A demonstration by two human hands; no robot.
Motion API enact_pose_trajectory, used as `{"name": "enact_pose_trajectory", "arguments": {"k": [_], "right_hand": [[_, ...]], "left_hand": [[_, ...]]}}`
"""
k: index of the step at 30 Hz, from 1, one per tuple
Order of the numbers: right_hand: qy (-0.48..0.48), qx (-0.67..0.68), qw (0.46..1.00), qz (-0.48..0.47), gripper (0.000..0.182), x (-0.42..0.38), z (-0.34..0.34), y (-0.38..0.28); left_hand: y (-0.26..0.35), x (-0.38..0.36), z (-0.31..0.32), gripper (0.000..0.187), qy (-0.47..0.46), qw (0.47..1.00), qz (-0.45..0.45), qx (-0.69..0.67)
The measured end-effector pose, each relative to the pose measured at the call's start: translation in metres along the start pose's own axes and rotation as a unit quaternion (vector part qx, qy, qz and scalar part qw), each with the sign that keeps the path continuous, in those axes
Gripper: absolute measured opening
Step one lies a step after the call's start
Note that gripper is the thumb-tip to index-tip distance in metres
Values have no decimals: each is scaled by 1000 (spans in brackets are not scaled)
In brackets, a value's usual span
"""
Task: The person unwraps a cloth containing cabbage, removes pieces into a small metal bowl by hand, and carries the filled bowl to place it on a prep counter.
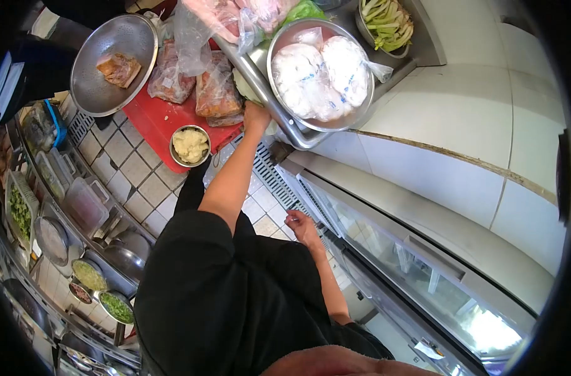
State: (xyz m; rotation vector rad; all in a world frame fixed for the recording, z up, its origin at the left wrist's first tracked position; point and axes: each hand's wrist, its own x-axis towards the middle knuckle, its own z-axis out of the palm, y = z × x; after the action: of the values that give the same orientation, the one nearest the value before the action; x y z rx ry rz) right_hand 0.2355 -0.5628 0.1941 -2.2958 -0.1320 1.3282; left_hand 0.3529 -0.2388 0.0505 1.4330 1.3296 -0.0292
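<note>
My left hand [255, 118] reaches to the edge of the metal sink counter, beside plastic-wrapped meat [217, 91] and against a pale green leafy piece [245, 86]. Its fingers are mostly hidden, so what it grips cannot be made out. A second bag of meat [171, 72] lies on the red board [162, 128]. On the board's near corner stands a small metal bowl [174, 155] with a pale yellow mash [190, 144]. Low over the tiled floor hangs my right hand [305, 230], fingers loosely bent and apart, nothing visible in it.
A metal bowl [271, 75] of white bagged food [345, 72] stands by the sink rim [260, 81]. A perforated colander [88, 81] holds a brown chunk. Glass-fronted cabinets [385, 244] run along the right. Containers of chopped greens [116, 307] line the left.
</note>
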Motion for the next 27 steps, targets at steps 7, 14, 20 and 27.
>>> {"name": "enact_pose_trajectory", "arguments": {"k": [7, 14, 20, 27], "right_hand": [[-17, 0, 1000, -17, 38, 15, 10, 14], [-19, -20, 999, -16, 37, 19, 12, -3], [-4, -19, 999, -32, 35, 32, 16, -4], [-30, -9, 998, -49, 37, 36, 14, -25]], "left_hand": [[-22, 57, 19, 55, 34, 961, 145, -233], [7, -17, 20, 60, 102, 865, 447, 202], [-5, 41, 51, 58, -94, 858, 500, -67], [-11, -32, -4, 75, 104, 916, 369, 119]]}}
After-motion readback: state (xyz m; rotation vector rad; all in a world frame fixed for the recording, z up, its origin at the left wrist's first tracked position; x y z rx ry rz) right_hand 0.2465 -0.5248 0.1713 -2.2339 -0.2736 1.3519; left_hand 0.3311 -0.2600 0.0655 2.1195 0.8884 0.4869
